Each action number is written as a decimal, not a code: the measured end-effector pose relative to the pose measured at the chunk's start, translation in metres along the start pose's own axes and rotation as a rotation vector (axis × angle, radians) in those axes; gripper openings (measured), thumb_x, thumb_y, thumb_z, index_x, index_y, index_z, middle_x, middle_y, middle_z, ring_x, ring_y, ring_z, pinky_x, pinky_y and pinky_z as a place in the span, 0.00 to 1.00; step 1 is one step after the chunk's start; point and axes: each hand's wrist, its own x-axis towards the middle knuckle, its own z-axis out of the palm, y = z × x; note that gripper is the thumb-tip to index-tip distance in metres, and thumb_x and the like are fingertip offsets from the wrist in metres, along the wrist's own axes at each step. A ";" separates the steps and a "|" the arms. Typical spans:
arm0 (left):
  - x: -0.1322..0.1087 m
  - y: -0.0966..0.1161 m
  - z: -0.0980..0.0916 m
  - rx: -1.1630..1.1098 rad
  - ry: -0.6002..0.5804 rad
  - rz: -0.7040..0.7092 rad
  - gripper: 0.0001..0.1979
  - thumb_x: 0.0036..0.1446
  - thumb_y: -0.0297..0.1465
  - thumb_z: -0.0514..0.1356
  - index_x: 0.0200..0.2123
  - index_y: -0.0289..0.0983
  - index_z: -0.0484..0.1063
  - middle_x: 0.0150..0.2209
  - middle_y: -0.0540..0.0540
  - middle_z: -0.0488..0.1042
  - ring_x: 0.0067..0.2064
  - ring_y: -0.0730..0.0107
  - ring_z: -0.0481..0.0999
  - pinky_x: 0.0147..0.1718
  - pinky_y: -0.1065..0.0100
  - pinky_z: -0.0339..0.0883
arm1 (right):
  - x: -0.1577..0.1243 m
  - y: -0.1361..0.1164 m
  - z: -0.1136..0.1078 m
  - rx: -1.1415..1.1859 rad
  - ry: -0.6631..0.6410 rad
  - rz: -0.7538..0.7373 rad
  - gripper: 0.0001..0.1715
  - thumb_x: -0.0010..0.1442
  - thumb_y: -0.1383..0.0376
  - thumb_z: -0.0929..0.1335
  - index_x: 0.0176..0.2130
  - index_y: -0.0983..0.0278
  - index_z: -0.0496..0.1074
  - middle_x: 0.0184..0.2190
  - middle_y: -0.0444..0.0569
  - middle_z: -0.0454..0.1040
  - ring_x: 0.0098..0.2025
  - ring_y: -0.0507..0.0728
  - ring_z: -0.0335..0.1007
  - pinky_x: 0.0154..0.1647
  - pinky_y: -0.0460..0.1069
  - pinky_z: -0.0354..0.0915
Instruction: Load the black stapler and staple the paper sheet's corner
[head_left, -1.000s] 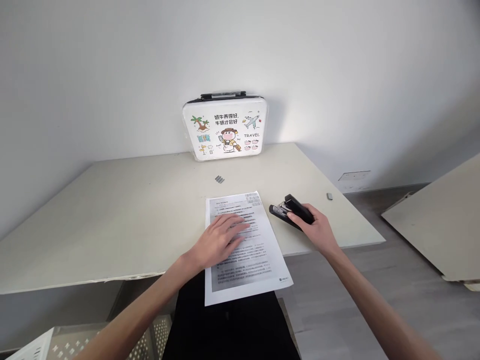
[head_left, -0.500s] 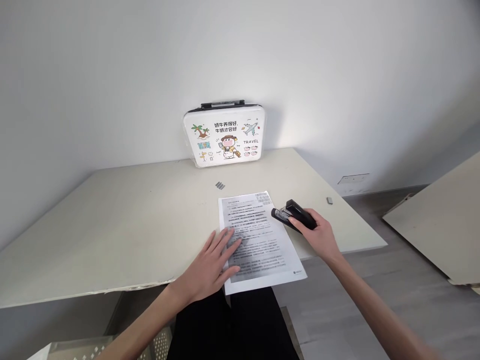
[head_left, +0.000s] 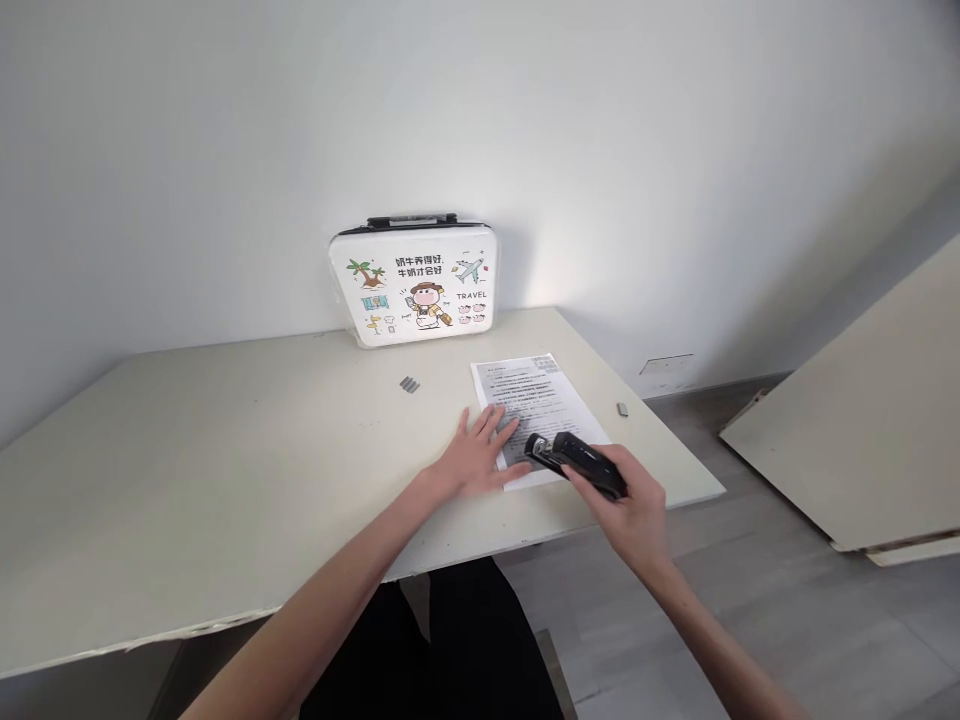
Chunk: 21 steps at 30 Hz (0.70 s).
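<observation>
A printed sheet of paper (head_left: 536, 395) lies on the right part of the table. My left hand (head_left: 480, 455) rests on its left edge with the fingers spread. In my right hand (head_left: 634, 500) is a black stapler (head_left: 589, 465), held above the lower right part of the sheet. The stapler's jaws gape, pointing left toward my left thumb. Part of the sheet's lower right is hidden behind the stapler and my right hand.
A white case (head_left: 416, 290) with cartoon prints stands against the wall at the back of the pale table (head_left: 247, 470). Several short strips of staples (head_left: 409, 384) lie left of the sheet. One small grey strip (head_left: 622, 409) sits near the right edge.
The sheet has slid away from the table's front edge, with my left hand on it. The stapler has come over the lower part of the sheet. The view has shifted to the right.
</observation>
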 end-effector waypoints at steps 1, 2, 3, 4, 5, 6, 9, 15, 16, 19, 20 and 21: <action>0.010 -0.001 0.000 0.012 -0.009 0.006 0.45 0.68 0.59 0.50 0.78 0.43 0.41 0.78 0.39 0.36 0.78 0.45 0.33 0.71 0.34 0.24 | -0.003 -0.002 0.001 0.006 -0.027 -0.006 0.11 0.66 0.57 0.73 0.45 0.58 0.75 0.40 0.49 0.79 0.41 0.59 0.76 0.44 0.52 0.71; 0.018 -0.002 0.001 0.022 -0.003 0.013 0.44 0.68 0.57 0.51 0.78 0.43 0.42 0.78 0.39 0.36 0.78 0.45 0.34 0.71 0.35 0.25 | -0.006 -0.004 0.003 0.009 -0.046 -0.004 0.10 0.66 0.57 0.73 0.45 0.58 0.75 0.40 0.49 0.79 0.42 0.59 0.76 0.44 0.52 0.71; 0.022 -0.003 0.001 0.023 0.020 0.021 0.42 0.69 0.55 0.52 0.78 0.43 0.43 0.78 0.39 0.37 0.78 0.45 0.35 0.72 0.36 0.26 | -0.008 -0.005 0.005 0.012 -0.059 0.003 0.10 0.66 0.57 0.72 0.45 0.58 0.75 0.40 0.49 0.79 0.42 0.59 0.76 0.44 0.52 0.71; 0.023 -0.003 0.001 0.013 0.052 0.028 0.40 0.71 0.53 0.51 0.77 0.42 0.45 0.78 0.40 0.37 0.78 0.47 0.35 0.73 0.38 0.28 | -0.010 -0.007 0.007 0.016 -0.067 0.013 0.10 0.66 0.57 0.73 0.45 0.59 0.75 0.39 0.48 0.78 0.41 0.59 0.76 0.44 0.52 0.71; 0.020 -0.005 0.002 -0.006 0.091 0.026 0.38 0.73 0.52 0.48 0.77 0.42 0.46 0.78 0.41 0.38 0.78 0.49 0.36 0.73 0.41 0.29 | -0.012 -0.008 0.010 0.023 -0.071 0.028 0.10 0.66 0.57 0.73 0.45 0.59 0.75 0.39 0.48 0.78 0.41 0.59 0.75 0.44 0.52 0.71; 0.014 -0.007 0.002 -0.031 0.126 0.019 0.36 0.74 0.51 0.45 0.77 0.42 0.47 0.78 0.42 0.39 0.78 0.52 0.37 0.74 0.43 0.31 | -0.013 -0.009 0.012 0.036 -0.081 0.049 0.10 0.66 0.57 0.73 0.45 0.59 0.75 0.39 0.48 0.78 0.40 0.58 0.75 0.43 0.52 0.71; -0.027 -0.020 0.000 -0.091 0.166 -0.009 0.34 0.76 0.50 0.40 0.77 0.41 0.48 0.77 0.44 0.45 0.78 0.57 0.42 0.75 0.50 0.35 | -0.015 -0.016 0.019 0.091 -0.135 0.118 0.11 0.66 0.56 0.72 0.45 0.59 0.75 0.39 0.47 0.79 0.40 0.58 0.75 0.42 0.51 0.71; -0.141 -0.049 -0.016 -0.282 0.285 -0.170 0.31 0.73 0.51 0.51 0.73 0.47 0.60 0.73 0.49 0.60 0.74 0.57 0.59 0.73 0.54 0.49 | -0.016 -0.039 0.054 0.176 -0.381 0.185 0.14 0.63 0.54 0.74 0.45 0.58 0.76 0.40 0.47 0.81 0.42 0.60 0.77 0.43 0.52 0.72; -0.157 -0.050 -0.019 -0.367 0.335 -0.234 0.30 0.71 0.51 0.53 0.71 0.48 0.63 0.72 0.49 0.63 0.72 0.54 0.63 0.71 0.54 0.54 | -0.016 -0.043 0.064 0.193 -0.421 0.184 0.14 0.63 0.54 0.74 0.45 0.58 0.76 0.41 0.47 0.81 0.43 0.60 0.78 0.44 0.53 0.72; -0.195 -0.047 -0.025 -0.611 0.460 -0.404 0.27 0.67 0.50 0.59 0.66 0.50 0.71 0.68 0.48 0.70 0.67 0.49 0.70 0.63 0.55 0.67 | -0.014 -0.057 0.098 0.237 -0.505 0.169 0.14 0.62 0.55 0.74 0.46 0.56 0.77 0.43 0.46 0.82 0.45 0.61 0.79 0.46 0.54 0.72; -0.204 -0.045 -0.025 -0.681 0.499 -0.439 0.26 0.66 0.50 0.60 0.64 0.50 0.73 0.66 0.48 0.72 0.67 0.49 0.70 0.62 0.55 0.68 | -0.013 -0.061 0.110 0.244 -0.522 0.156 0.14 0.62 0.54 0.74 0.46 0.56 0.77 0.43 0.46 0.82 0.45 0.61 0.79 0.46 0.54 0.73; -0.210 -0.043 -0.026 -0.744 0.538 -0.461 0.25 0.66 0.49 0.61 0.62 0.49 0.75 0.65 0.47 0.73 0.67 0.48 0.70 0.63 0.55 0.67 | -0.012 -0.064 0.122 0.247 -0.537 0.138 0.14 0.62 0.54 0.74 0.46 0.56 0.77 0.43 0.46 0.82 0.45 0.61 0.79 0.46 0.55 0.73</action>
